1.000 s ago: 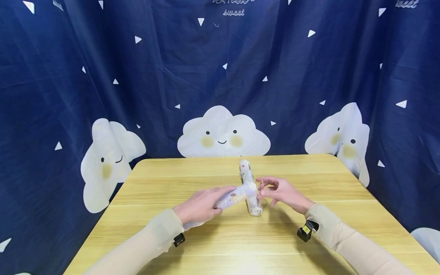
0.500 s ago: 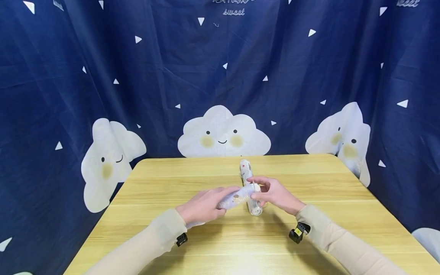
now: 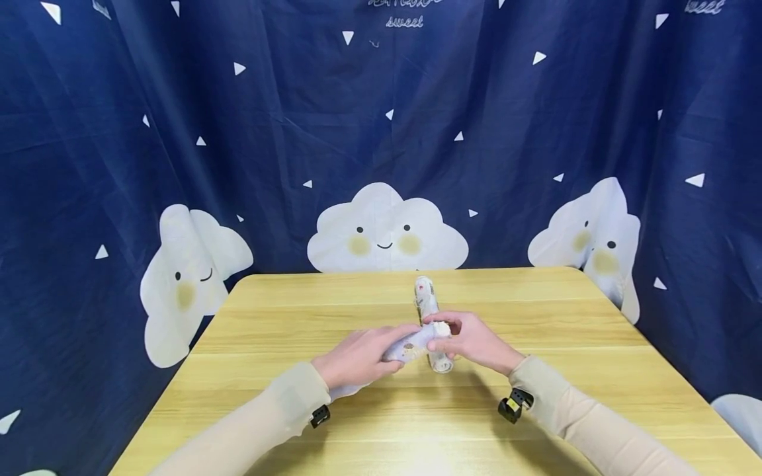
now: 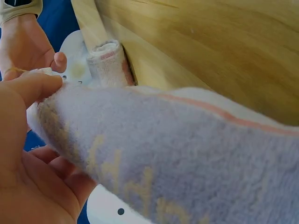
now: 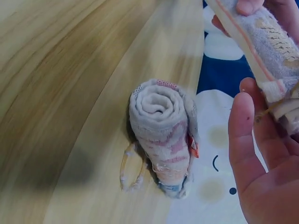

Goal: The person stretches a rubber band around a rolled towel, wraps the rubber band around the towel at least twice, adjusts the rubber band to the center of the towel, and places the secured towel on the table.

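Note:
A lavender rolled towel (image 3: 411, 345) with tan lettering and a pink-edged white border slants above the table. My left hand (image 3: 362, 354) grips it around the middle, thumb on the near side. At its right end is my right hand (image 3: 470, 340), thumb and fingers around the tip, holding a thin yellowish rubber band (image 5: 266, 112) there. How far the band goes round the towel is hidden. A second rolled towel (image 5: 161, 126), white with pink patches, lies on the table beneath, its spiral end facing me. Beside it lies another loop-shaped band (image 5: 132, 168).
The wooden table (image 3: 286, 297) has a rounded far edge. Behind and at both sides hangs a dark blue curtain (image 3: 268, 132) printed with white clouds and triangles. A small black device (image 3: 515, 404) is strapped at each wrist.
My right hand has moved left from beside the lavender towel's end onto it, bringing the band along. My left hand has shifted slightly right with the towel. The white towel has stayed put.

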Motion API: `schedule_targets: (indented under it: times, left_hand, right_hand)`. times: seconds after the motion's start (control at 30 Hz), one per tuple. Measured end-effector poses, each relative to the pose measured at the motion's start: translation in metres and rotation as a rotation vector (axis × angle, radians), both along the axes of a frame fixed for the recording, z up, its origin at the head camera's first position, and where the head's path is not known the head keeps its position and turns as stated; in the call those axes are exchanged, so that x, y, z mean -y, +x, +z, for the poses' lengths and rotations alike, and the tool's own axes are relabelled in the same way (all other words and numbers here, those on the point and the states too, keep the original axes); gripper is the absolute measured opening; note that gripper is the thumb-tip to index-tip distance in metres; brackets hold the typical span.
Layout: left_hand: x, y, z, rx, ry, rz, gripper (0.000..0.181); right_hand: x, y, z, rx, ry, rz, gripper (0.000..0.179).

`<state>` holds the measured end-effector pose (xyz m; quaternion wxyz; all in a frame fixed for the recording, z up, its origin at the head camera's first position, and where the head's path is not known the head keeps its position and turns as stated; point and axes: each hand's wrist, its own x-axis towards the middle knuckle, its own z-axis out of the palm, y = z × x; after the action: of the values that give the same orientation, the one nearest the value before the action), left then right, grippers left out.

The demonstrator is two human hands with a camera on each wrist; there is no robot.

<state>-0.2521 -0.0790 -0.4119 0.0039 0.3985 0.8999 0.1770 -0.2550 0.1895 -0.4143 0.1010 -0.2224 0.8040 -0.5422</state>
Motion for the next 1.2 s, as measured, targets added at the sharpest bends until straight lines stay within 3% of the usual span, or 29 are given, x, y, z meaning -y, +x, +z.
schedule_targets:
  times: [0.3, 0.7, 0.83, 0.97, 1.2]
  left_hand:
    - [-0.003, -0.003, -0.002, -0.025, 0.084, -0.04, 0.066]
    - [-0.005, 0.001, 0.001, -0.06, 0.099, -0.038, 0.063]
    - [-0.007, 0.003, 0.002, -0.049, 0.098, -0.059, 0.069]
    - [-0.007, 0.002, 0.001, -0.03, 0.113, -0.063, 0.075]
    - [-0.011, 0.003, 0.004, -0.083, 0.087, -0.102, 0.074]
  right_hand:
    - [0.004, 0.005, 0.001, 0.071, -0.07, 0.01, 0.062]
    - [0.018, 0.005, -0.015, 0.217, -0.269, -0.05, 0.064]
    - [0.024, 0.007, -0.015, 0.198, -0.255, -0.09, 0.057]
    - [0.027, 0.007, -0.009, 0.124, -0.172, -0.117, 0.051]
    - [0.027, 0.009, 0.001, 0.07, -0.12, -0.088, 0.053]
